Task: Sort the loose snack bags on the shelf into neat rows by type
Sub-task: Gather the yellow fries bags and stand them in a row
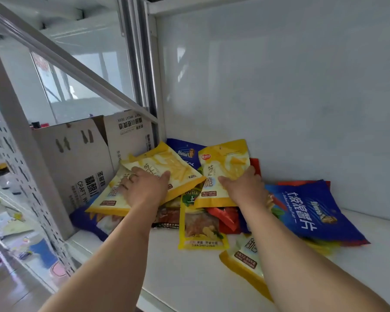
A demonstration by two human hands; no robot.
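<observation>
While both bare arms are stretched into a white shelf (189, 278), a jumbled heap of snack bags is seen at its back left corner. The left hand (144, 188) is laid flat, fingers spread, on a tilted yellow fries bag (167, 167) that overlaps a second yellow bag (108, 199). The right hand (245, 188) is clasped around the right edge of an upright yellow bag (221, 174), thumb on its front. A large blue chip bag (313, 212) lies to the right, a yellow-green bag (200, 228) in front, red bags (225, 218) underneath. A cardboard beer box (77, 158) stands just beyond the shelf's left side.
</observation>
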